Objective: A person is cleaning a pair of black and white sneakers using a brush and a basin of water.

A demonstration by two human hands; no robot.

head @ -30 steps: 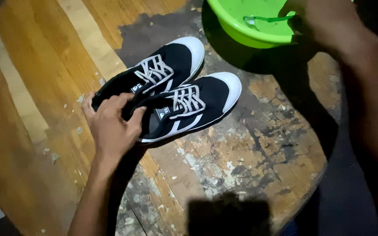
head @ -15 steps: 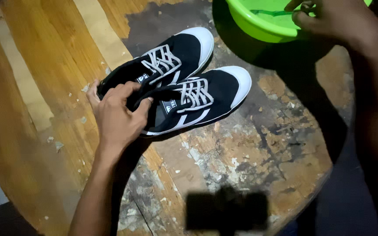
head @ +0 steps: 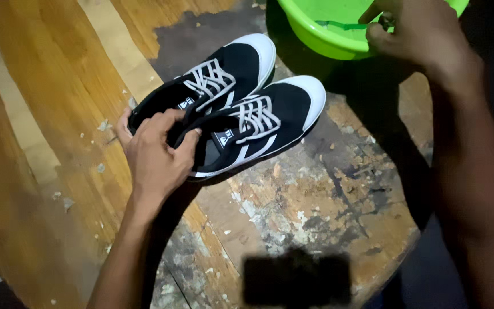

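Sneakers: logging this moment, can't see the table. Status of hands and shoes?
Left hand grips heels of both black sneakers, side by side on worn wooden table. Right hand at green basin rim, pinching a green piece. Nothing between them.

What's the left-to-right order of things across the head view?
Left hand gripping the heels → pair of black sneakers → green basin → right hand at the basin's rim, all on a worn wooden table.

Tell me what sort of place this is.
Probably a home spot for hand-washing shoes: a worn wooden table with peeling paint, a pair of black sneakers on it, and a green plastic basin at its edge.
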